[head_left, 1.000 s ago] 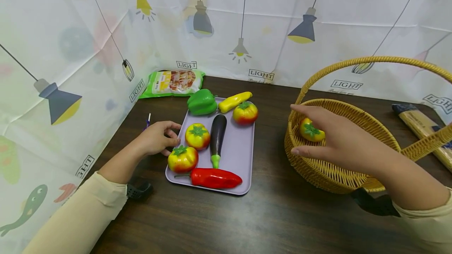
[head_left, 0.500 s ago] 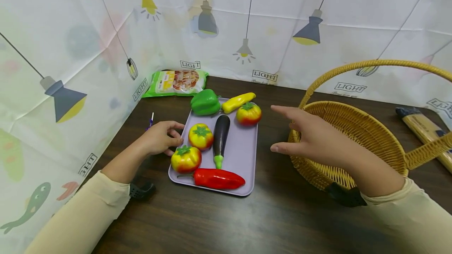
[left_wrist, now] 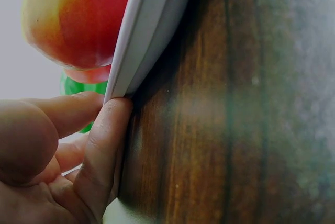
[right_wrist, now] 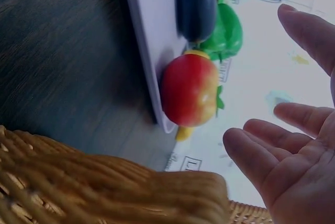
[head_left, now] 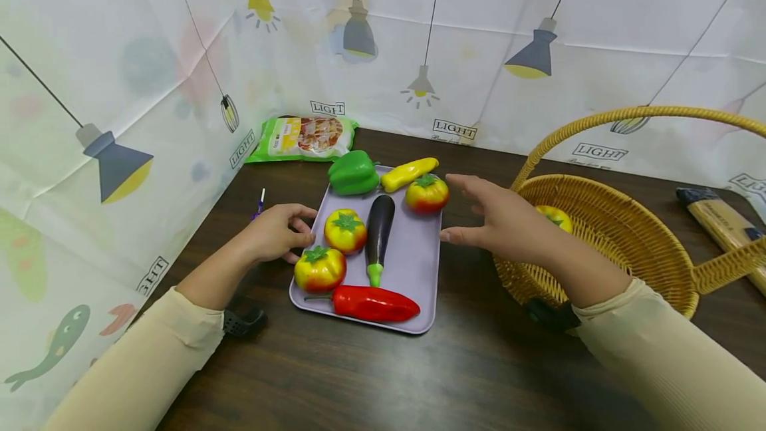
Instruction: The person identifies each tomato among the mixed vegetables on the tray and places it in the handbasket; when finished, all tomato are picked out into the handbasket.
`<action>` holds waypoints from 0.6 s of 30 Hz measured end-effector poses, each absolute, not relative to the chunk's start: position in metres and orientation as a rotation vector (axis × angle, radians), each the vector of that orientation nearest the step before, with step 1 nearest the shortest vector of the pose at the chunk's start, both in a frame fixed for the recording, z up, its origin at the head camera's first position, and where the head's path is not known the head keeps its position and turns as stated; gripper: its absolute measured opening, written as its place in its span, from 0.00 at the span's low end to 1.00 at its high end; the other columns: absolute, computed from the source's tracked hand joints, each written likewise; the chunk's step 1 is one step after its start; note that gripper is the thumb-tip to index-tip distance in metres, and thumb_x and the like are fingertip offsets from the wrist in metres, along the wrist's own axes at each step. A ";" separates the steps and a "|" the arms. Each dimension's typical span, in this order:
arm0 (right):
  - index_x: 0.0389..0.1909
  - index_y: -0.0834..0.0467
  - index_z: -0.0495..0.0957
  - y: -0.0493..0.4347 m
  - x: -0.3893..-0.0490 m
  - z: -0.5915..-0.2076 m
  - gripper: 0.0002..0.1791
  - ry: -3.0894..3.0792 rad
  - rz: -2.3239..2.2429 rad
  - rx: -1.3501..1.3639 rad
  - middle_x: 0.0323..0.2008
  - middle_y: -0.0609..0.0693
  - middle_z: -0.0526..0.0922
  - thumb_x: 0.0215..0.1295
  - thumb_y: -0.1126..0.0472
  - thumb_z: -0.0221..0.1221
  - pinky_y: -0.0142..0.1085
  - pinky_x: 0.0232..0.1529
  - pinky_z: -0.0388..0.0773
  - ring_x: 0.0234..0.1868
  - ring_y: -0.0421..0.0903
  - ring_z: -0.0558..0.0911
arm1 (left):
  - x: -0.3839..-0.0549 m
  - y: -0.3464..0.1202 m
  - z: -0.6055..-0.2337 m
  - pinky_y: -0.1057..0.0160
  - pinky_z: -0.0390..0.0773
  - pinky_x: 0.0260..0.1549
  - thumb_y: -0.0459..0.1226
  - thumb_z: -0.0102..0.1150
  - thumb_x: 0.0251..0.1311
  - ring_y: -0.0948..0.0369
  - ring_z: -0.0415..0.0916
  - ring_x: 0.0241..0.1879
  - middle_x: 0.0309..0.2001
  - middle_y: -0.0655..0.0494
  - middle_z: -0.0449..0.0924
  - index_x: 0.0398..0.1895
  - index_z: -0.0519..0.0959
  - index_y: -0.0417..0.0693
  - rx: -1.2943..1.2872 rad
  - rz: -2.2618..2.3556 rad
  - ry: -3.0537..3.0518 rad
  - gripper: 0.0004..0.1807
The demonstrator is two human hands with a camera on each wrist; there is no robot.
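My left hand (head_left: 276, 234) pinches the left rim of a lilac tray (head_left: 410, 261); the left wrist view shows thumb and finger against the rim (left_wrist: 137, 41). On the tray lie an eggplant (head_left: 380, 228), a red pepper (head_left: 376, 303), a green bell pepper (head_left: 353, 173), a yellow pepper (head_left: 409, 174) and three yellow-red toy tomatoes, one (head_left: 345, 231) beside the eggplant, one (head_left: 320, 269) at the near left. My right hand (head_left: 509, 221) holds nothing, fingers spread, just right of the far-right tomato (head_left: 427, 194) and apart from it.
A wicker basket (head_left: 652, 245) with a tall handle stands at the right, a yellow-red tomato (head_left: 555, 218) inside it. Behind the tray lies a green food packet (head_left: 305, 138). A pasta packet (head_left: 721, 218) lies beyond the basket. Printed sheets wall the back and left.
My right hand has moved left from over the basket, toward the tray's far-right tomato, with thumb and fingers apart. The left hand stays at the tray's rim. The view has shifted slightly.
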State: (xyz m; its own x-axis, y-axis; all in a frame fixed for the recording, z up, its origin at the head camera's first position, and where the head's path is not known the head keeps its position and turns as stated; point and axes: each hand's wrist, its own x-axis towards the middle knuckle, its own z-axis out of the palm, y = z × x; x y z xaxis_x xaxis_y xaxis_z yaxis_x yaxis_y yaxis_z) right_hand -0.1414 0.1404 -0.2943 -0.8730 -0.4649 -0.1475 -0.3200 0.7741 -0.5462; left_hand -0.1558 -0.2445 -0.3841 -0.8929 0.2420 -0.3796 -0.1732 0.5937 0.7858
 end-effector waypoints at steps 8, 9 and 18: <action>0.79 0.57 0.55 0.129 -0.159 -0.302 0.53 2.730 -0.694 -0.605 0.76 0.59 0.61 0.61 0.42 0.71 0.60 0.65 0.69 0.70 0.63 0.68 | -0.155 -0.244 -0.383 0.56 0.87 0.30 0.32 0.66 0.66 0.51 0.78 0.35 0.43 0.43 0.78 0.69 0.71 0.42 0.058 1.243 2.367 0.29; 0.79 0.58 0.55 0.128 -0.162 -0.303 0.53 2.732 -0.679 -0.602 0.75 0.59 0.61 0.61 0.41 0.70 0.61 0.65 0.68 0.70 0.63 0.67 | -0.155 -0.244 -0.383 0.56 0.87 0.30 0.32 0.67 0.66 0.51 0.78 0.35 0.43 0.43 0.78 0.69 0.71 0.42 0.056 1.243 2.367 0.29; 0.78 0.60 0.56 0.115 -0.184 -0.312 0.53 2.754 -0.624 -0.532 0.74 0.60 0.63 0.61 0.39 0.70 0.61 0.70 0.60 0.72 0.61 0.63 | -0.155 -0.245 -0.384 0.57 0.87 0.29 0.32 0.66 0.66 0.52 0.78 0.35 0.42 0.43 0.77 0.69 0.71 0.40 0.092 1.253 2.373 0.29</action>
State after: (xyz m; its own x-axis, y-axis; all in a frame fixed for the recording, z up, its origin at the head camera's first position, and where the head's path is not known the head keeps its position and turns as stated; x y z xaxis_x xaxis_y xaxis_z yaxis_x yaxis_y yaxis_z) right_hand -0.1840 0.1146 -0.3118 -0.8971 -0.4058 -0.1746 -0.2910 0.8401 -0.4578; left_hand -0.1549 -0.2450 -0.3842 -0.8953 0.2631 -0.3595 -0.1485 0.5844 0.7977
